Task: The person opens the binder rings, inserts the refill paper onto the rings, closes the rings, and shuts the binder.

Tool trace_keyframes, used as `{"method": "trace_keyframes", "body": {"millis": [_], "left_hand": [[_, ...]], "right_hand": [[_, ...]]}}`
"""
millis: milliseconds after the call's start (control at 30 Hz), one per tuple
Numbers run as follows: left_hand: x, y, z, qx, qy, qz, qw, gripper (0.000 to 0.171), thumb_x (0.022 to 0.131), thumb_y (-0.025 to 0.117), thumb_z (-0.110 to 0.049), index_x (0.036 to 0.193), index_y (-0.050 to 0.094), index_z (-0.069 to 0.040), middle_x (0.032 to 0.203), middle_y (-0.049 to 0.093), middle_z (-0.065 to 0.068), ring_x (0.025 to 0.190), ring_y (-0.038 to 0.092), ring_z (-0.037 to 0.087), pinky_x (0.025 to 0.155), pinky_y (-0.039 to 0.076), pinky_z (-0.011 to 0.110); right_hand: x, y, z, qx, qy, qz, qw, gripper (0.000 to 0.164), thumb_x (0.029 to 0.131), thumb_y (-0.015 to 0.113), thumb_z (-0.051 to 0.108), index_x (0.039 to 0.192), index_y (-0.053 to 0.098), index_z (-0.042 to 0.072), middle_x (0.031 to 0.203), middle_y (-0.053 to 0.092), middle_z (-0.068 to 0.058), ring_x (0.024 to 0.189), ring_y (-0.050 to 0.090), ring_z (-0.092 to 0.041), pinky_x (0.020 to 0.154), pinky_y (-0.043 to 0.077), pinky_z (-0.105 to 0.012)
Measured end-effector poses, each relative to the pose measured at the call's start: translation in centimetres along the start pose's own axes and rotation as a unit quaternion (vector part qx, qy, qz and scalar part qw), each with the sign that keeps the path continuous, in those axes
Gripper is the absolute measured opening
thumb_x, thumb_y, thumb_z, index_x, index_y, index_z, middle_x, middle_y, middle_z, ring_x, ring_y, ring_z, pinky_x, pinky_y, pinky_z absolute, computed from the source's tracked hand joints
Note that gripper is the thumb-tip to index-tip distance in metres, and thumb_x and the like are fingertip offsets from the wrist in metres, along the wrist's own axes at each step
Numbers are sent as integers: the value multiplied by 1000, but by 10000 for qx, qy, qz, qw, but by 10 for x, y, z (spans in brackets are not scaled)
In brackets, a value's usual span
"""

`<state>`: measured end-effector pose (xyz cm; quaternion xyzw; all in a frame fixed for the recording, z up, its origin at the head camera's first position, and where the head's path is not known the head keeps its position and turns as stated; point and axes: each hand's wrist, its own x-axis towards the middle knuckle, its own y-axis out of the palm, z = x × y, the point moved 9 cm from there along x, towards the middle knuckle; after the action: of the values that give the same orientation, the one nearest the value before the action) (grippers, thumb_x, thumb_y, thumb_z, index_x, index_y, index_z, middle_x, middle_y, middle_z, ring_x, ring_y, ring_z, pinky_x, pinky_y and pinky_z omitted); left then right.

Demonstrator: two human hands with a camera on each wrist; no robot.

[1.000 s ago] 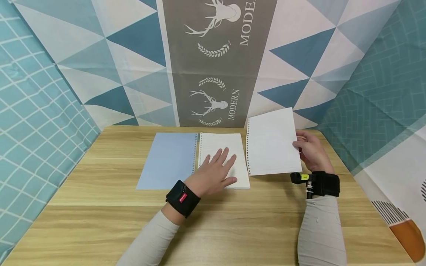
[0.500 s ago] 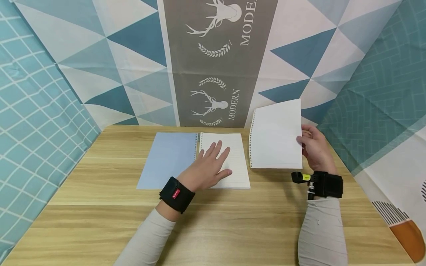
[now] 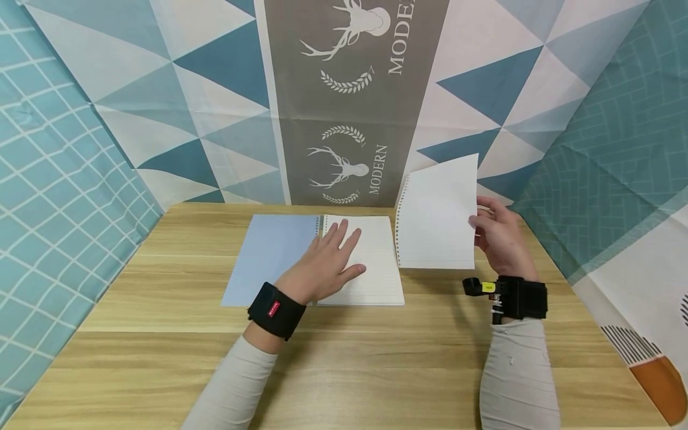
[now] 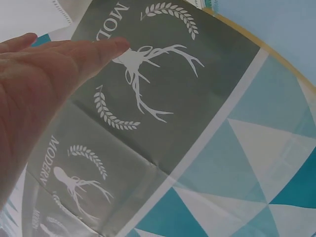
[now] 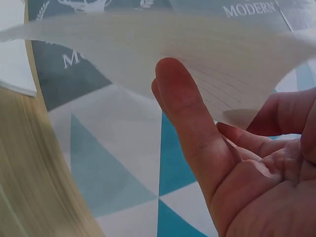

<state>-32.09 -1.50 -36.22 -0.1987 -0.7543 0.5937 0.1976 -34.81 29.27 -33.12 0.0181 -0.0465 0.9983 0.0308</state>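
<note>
A loose-leaf sheet (image 3: 438,215) with a row of punched holes down its left side is held up off the table at the right. My right hand (image 3: 497,233) pinches its right edge; in the right wrist view the thumb (image 5: 182,98) lies against the curved paper (image 5: 237,59). My left hand (image 3: 319,263) has its fingers spread over the seam of an open notebook. The notebook's lined white page (image 3: 376,263) lies to the right and its pale blue cover (image 3: 271,257) to the left. In the left wrist view, fingers (image 4: 64,59) are straight.
The wooden table (image 3: 344,364) holds the notebook near its back edge. A patterned cloth backdrop (image 3: 344,107) rises behind it, with tiled-pattern cloth (image 3: 64,149) on the left side and more cloth (image 3: 618,131) on the right.
My left hand has slid leftward from the white page towards the seam. My right hand has raised the sheet, moving it right and then slightly back left.
</note>
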Motion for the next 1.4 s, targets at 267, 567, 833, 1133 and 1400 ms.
{"method": "trace_keyframes", "body": {"millis": [267,567,833,1133,1400], "left_hand": [[0,-6,9,-104,-115,-28,9999,75,105,42,-55,164,20,-14,172,8,19,160,10,36,123,21,64],[-7,-21,27,-354,-178,-212,9990,75,106,43,-52,164,18,-11,171,9,20,159,12,37,122,20,67],[-11,-29,36,-577,-212,-326,9976,76,106,45,-50,164,16,-11,172,6,19,160,10,37,122,18,68],[-13,-32,42,-601,-347,-328,9971,76,106,46,-50,164,17,-10,172,6,19,160,12,36,123,17,65],[-13,-32,45,-571,-376,-322,9971,75,107,45,-48,163,17,-8,172,4,19,159,12,38,123,18,65]], "right_hand": [[-1,18,7,49,-146,251,9996,45,106,51,17,149,38,15,103,56,1,85,48,-15,68,46,-20],[-1,29,10,385,-297,486,9976,44,106,49,14,149,38,14,108,63,3,80,55,-11,69,49,-17],[0,40,15,681,-492,755,9936,43,106,44,4,148,38,11,116,69,2,84,65,-11,70,54,-19],[0,55,14,546,-527,997,9921,46,104,39,-3,148,36,8,118,67,-1,83,60,-12,64,47,-19],[2,71,12,408,-497,1208,9906,51,102,35,-7,150,33,7,125,64,-2,95,68,-11,73,56,-19]]}}
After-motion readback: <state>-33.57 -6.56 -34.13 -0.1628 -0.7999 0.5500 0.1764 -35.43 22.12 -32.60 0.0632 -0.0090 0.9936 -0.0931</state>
